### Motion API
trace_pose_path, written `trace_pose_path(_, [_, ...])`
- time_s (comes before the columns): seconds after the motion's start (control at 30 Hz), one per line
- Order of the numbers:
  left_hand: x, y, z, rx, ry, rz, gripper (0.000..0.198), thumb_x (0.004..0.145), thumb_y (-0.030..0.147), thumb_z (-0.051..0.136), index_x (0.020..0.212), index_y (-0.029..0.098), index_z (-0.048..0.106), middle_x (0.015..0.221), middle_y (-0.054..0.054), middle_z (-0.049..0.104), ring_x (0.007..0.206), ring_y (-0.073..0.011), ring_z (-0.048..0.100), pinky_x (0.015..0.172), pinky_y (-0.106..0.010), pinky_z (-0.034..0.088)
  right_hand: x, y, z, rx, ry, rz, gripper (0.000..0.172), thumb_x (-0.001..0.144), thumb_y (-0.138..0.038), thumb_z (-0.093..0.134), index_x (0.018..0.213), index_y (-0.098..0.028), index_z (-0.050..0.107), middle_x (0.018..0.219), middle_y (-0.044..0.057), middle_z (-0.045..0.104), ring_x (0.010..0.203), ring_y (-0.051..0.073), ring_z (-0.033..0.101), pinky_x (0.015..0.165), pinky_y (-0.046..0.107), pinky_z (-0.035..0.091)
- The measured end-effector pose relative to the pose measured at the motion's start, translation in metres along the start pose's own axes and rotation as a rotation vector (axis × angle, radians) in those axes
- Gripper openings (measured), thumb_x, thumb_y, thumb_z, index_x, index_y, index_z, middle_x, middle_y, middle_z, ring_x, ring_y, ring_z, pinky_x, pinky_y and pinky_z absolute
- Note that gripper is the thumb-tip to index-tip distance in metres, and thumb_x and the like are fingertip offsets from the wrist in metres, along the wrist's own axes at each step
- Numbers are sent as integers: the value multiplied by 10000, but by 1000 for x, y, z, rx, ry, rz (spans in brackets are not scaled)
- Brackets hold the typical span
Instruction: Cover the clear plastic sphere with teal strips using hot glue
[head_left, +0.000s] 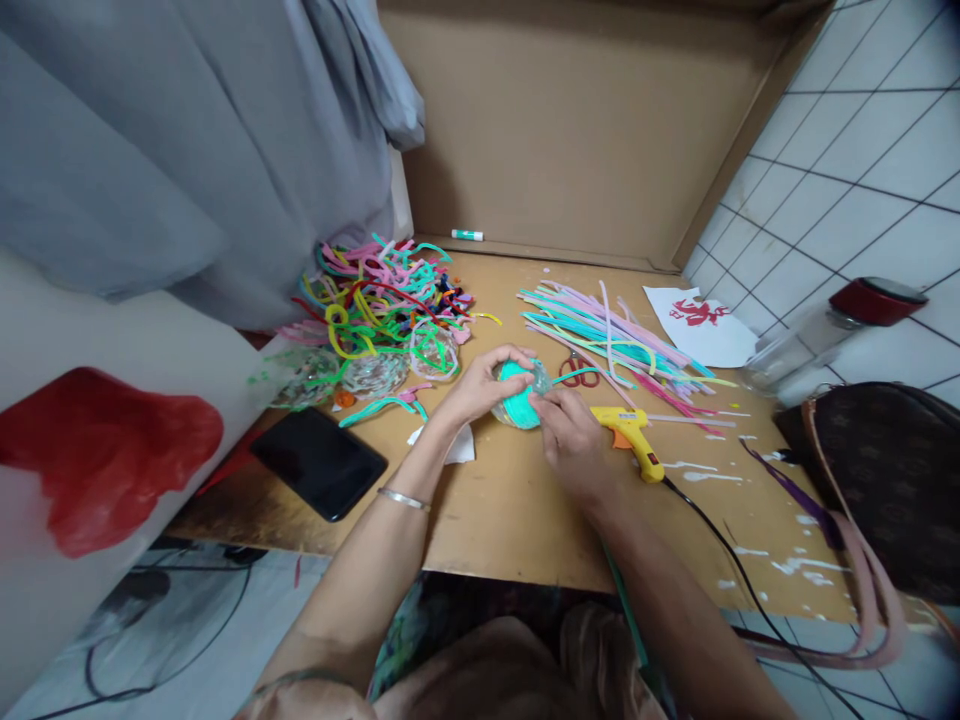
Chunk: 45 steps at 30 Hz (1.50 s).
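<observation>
A round piece (519, 397), wound in turquoise fuzzy strands with a clear rim, is between my two hands near the middle of the table. My left hand (487, 385) grips it from the left, thumb across its face. At its right edge, my right hand (570, 435) is closed with fingers pinched; a turquoise strand runs out to the upper right just above it. Red-handled scissors (580, 372) lie behind my right hand. To the right rests a yellow glue gun (634, 440). A bundle of pastel pipe cleaners (615, 335) lies further back.
Tangled colourful pipe cleaners (382, 300) and clear round pieces (375, 374) lie at the left. A black phone (319, 463) is near the front left edge. On the right are a bottle (810, 340), a brown bag (885, 480) and the glue gun's cord. Cardboard (585, 130) stands behind.
</observation>
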<state>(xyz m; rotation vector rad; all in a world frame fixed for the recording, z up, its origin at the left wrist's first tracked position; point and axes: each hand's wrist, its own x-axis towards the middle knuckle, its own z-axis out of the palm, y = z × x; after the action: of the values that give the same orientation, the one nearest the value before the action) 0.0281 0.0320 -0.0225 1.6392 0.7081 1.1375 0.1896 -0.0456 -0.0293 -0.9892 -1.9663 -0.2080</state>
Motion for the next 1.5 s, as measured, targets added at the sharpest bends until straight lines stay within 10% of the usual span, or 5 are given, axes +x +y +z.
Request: trace_pose_path(1.5, [-2,-1,2,154,-8,100,256,807,388,643,896,148,654,1151,-114,623,1136,-218,567,1014,-366,393,-2,-2,5,29,56,-29,365,872,-58,389,1109,-217,616,920,82,625,873,179,598,768,329,541])
